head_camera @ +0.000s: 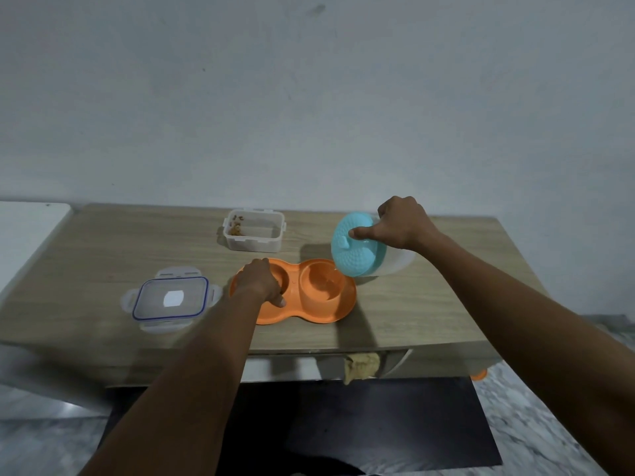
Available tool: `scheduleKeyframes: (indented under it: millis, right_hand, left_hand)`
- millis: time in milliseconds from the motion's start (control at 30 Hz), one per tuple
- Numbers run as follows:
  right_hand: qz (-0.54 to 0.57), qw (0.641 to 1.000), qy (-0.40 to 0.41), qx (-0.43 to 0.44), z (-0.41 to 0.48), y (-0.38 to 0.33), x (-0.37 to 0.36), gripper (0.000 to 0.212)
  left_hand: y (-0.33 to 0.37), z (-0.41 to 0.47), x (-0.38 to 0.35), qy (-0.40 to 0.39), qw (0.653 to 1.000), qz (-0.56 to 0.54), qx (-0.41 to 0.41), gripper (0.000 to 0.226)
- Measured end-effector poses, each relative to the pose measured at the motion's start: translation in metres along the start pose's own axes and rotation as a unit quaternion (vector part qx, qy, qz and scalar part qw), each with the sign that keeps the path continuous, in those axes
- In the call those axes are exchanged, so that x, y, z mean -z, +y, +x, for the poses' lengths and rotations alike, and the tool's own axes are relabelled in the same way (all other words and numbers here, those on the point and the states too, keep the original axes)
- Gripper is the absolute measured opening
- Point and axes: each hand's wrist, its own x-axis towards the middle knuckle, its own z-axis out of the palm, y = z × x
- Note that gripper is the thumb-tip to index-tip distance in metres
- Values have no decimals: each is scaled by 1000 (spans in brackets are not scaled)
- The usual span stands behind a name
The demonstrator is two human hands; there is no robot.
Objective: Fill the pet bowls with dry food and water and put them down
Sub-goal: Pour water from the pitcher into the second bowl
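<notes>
An orange double pet bowl [309,309] sits on the wooden table [429,304]. My left hand [261,281] covers its left cup and grips the rim, fingers curled over the near edge. My right hand [400,223] holds a clear jug with a turquoise lid [357,249], tilted toward the right cup [321,281], thumb pressing on the lid. A thin stream of water runs from the jug's lip into that cup. What the left cup holds is hidden by my hand.
A clear food container [254,231] with a few kibble pieces left stands at the back of the table. Its blue-edged lid [171,298] lies flat at the left. A white surface [31,221] adjoins the table's left side.
</notes>
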Motion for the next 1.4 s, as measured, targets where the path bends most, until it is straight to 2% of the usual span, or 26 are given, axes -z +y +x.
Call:
scheduleKeyframes:
  millis: [1400]
  right_hand:
    - [-16,1000,15,22,0,-6,13,69]
  left_hand:
    - [-1,1,1,0,1000,-12,-4,112]
